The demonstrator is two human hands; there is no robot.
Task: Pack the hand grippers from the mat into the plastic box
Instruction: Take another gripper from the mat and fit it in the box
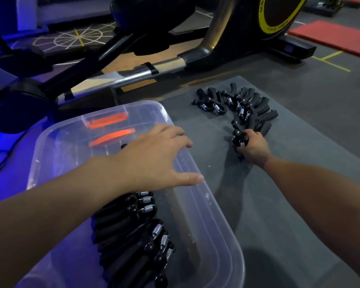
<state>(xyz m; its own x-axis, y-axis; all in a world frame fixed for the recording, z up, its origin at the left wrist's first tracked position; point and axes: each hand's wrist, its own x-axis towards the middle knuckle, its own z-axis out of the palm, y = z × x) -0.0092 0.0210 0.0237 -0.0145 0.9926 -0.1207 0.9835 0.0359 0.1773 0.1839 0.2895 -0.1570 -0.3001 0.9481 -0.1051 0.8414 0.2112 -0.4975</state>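
A clear plastic box stands on the floor at the left edge of a grey mat. Several black hand grippers with steel springs lie in rows inside it. My left hand hovers over the box with fingers spread, holding nothing. A curved pile of black hand grippers lies on the mat to the right. At the near end of that pile my right hand grips a hand gripper around its spring end.
An exercise machine with a chrome rail and a yellow-ringed flywheel stands just behind the box and mat. Orange clips show at the box's far end. Red mats lie at the back right.
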